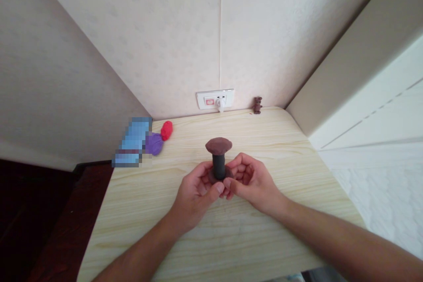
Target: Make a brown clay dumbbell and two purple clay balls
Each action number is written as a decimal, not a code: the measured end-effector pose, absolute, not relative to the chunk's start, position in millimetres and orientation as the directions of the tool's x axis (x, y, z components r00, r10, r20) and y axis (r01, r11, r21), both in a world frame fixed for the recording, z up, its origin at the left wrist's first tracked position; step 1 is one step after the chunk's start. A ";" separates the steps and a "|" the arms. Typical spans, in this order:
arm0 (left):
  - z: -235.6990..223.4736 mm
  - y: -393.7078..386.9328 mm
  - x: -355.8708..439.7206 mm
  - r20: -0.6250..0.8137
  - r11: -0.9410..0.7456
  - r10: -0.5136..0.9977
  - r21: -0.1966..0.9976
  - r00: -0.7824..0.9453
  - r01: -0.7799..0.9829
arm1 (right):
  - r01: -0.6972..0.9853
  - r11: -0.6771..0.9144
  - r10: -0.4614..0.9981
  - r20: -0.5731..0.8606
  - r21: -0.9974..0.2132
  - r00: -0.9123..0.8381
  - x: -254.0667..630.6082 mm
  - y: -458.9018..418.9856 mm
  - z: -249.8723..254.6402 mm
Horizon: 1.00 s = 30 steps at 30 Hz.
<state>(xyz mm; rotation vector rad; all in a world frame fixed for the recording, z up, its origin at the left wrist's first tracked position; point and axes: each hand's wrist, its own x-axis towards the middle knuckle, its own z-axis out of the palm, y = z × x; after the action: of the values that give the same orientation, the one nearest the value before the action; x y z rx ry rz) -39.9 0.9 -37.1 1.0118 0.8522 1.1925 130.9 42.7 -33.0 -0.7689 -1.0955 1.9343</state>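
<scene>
A mushroom-shaped clay figure stands upright in front of me, with a brown flattened cap, a black cylindrical stem and a brown disc at its foot. My left hand is closed around the left side of that bottom disc, its thumb at the front edge. From the other side, my right hand pinches the disc's right edge with thumb and fingers. Both thumbs nearly meet below the stem. Whether the disc rests on the table or is held just above it, I cannot tell.
The pale wood-grain table reaches the wall. At its back left lie a purple lump, a red lump and a blurred blue item. A small brown bear figure stands at the back right. A wall socket holds a white plug.
</scene>
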 end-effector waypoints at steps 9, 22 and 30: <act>-36.8 1.0 -41.6 0.029 0.015 0.989 0.957 0.147 -0.291 | -0.308 -0.333 0.837 -0.129 -0.891 -0.532 130.4 42.4 -34.0; -35.3 2.2 -40.3 0.031 0.036 0.981 0.940 0.192 -0.340 | -0.367 -0.350 0.833 -0.107 -0.862 -0.543 131.2 43.9 -32.2; -32.6 1.0 -42.6 0.034 0.019 0.986 0.949 0.163 -0.314 | -0.413 -0.337 0.833 -0.064 -0.846 -0.550 132.3 44.6 -29.8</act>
<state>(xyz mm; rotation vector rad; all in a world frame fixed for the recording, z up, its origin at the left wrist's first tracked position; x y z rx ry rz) -42.6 1.0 -32.6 1.0518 0.8506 1.2268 132.3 44.6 -29.8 -0.6421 -1.0453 1.9660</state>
